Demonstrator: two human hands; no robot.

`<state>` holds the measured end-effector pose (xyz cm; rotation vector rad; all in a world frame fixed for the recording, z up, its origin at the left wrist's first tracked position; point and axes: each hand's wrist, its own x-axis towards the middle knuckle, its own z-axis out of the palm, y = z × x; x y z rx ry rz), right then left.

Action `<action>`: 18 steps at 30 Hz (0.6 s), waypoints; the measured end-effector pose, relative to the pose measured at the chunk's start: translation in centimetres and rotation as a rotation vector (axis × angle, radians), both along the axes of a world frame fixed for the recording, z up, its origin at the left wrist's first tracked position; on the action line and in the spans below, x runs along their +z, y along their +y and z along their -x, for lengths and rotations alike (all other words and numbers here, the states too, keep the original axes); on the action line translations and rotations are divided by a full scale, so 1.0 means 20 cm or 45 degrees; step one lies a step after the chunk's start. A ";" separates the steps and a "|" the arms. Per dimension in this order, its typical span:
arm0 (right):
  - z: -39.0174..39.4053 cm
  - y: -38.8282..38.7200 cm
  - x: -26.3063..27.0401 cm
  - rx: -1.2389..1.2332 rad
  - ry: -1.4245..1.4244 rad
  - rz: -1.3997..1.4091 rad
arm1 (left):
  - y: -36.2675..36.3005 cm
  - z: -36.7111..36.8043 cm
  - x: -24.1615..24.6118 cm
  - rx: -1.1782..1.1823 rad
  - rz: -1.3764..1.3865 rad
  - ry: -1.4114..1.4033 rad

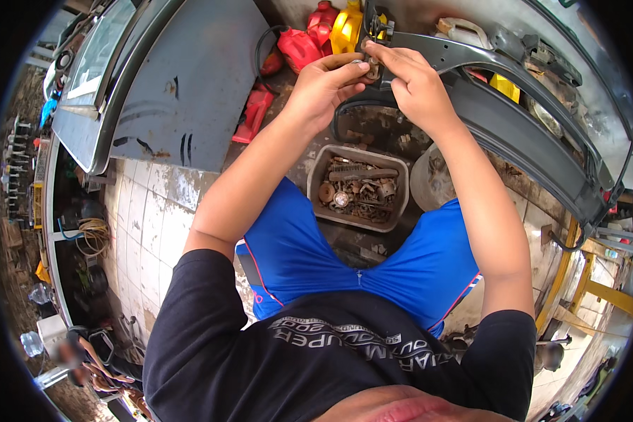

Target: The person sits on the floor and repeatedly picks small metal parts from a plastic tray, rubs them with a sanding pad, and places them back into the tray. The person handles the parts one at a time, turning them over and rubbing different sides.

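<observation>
Both my hands are raised together at the top centre, beside a dark upright metal part. My left hand [329,84] pinches a small rusty metal piece [372,68] between thumb and fingers. From the other side my right hand [414,79] reaches to the same spot, its fingers extended against the upright part; whether it grips anything is hidden. Below them, between my knees, stands a grey plastic tub [316,184] full of rusty bolts and small metal parts, with a wire brush [364,174] lying on top.
Red jugs [298,50] and a yellow jug [345,29] stand behind my hands. A grey vehicle door [174,89] is at the left. Dark curved body panels [517,116] fill the right. A whitish bucket [432,179] stands beside the tub. People are at the lower left.
</observation>
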<state>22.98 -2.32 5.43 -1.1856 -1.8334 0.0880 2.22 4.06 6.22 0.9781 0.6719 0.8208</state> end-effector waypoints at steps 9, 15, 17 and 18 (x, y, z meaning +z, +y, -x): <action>0.02 -0.04 0.02 0.109 0.166 0.185 | 0.01 -0.01 -0.03 -0.021 0.025 -0.007; 0.02 -0.04 0.02 0.099 0.200 0.101 | 0.01 -0.01 -0.04 -0.052 0.060 -0.054; 0.06 -0.06 0.06 0.134 0.151 -0.001 | 0.00 0.00 -0.01 -0.036 0.049 -0.064; 0.04 -0.06 0.05 0.110 0.162 0.042 | -0.01 0.00 -0.01 -0.035 0.053 -0.069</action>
